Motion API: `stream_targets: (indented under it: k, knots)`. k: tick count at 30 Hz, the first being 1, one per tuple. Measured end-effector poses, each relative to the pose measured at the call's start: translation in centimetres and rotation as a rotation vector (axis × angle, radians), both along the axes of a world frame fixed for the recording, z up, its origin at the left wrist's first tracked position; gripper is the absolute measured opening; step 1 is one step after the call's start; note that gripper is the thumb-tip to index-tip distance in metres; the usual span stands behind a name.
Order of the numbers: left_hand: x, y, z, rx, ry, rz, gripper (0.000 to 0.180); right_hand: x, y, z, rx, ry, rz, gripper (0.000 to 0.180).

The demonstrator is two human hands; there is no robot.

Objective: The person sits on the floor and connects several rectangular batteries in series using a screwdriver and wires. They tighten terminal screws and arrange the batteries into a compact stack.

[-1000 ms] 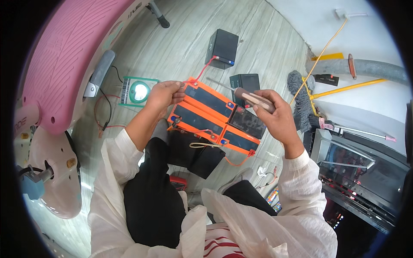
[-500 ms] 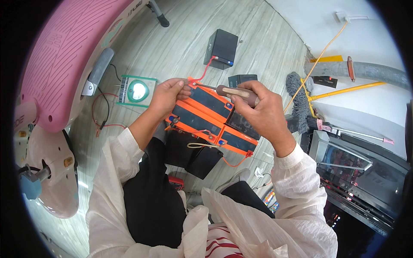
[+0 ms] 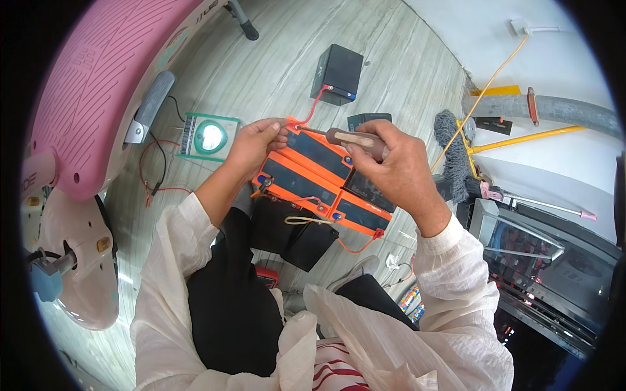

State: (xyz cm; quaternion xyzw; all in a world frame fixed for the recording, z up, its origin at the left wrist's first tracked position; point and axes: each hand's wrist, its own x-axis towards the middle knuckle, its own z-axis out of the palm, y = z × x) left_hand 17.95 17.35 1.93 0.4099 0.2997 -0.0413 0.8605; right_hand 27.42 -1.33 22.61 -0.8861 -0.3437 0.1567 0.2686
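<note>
My right hand point(image 3: 398, 159) is closed round the brown handle of a screwdriver point(image 3: 355, 140). The shaft points left to a terminal at the upper left corner of an orange-and-black battery point(image 3: 319, 155). At that corner my left hand point(image 3: 257, 144) has its thumb and fingers pinched together; what lies between them is hidden. A red wire point(image 3: 313, 107) runs from near those fingertips to a black battery point(image 3: 341, 70) farther away. More orange-cased batteries point(image 3: 293, 182) lie against the first, with small wires on their terminals. Black batteries point(image 3: 312, 246) stand nearer my legs.
Left of the batteries, a green-framed device with a bright round face point(image 3: 210, 138) lies on the floor point(image 3: 274, 58), beside red and black leads point(image 3: 158, 186). A pink scooter-like vehicle point(image 3: 98, 98) fills the far left. At the right are a grey mop point(image 3: 450, 153) and a glass-fronted case point(image 3: 521, 241).
My right hand and the screwdriver handle have shifted very slightly left. My left hand stays at the same battery corner, and the batteries have not visibly moved.
</note>
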Motion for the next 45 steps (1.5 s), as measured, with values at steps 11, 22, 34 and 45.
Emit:
stream_targets:
  k: [11, 22, 34, 45]
  knots:
    - [-0.2, 0.0, 0.8, 0.164, -0.02, -0.1, 0.024, 0.5, 2.8, 0.8, -0.09, -0.144, 0.108, 0.034]
    - [3.6, 3.3, 2.6, 0.438, -0.009, -0.49, 0.033, 1.0, 5.9, 1.6, -0.275, -0.146, 0.159, 0.033]
    - [8.4, 4.6, 3.1, 0.539, -0.049, -0.874, 0.022, 1.6, 5.0, 1.5, -0.166, -0.17, 0.273, 0.035]
    - [11.6, 2.4, 3.3, 0.823, 0.074, -1.106, 0.032, 1.2, 4.4, 1.0, -0.235, -0.269, 0.29, 0.034]
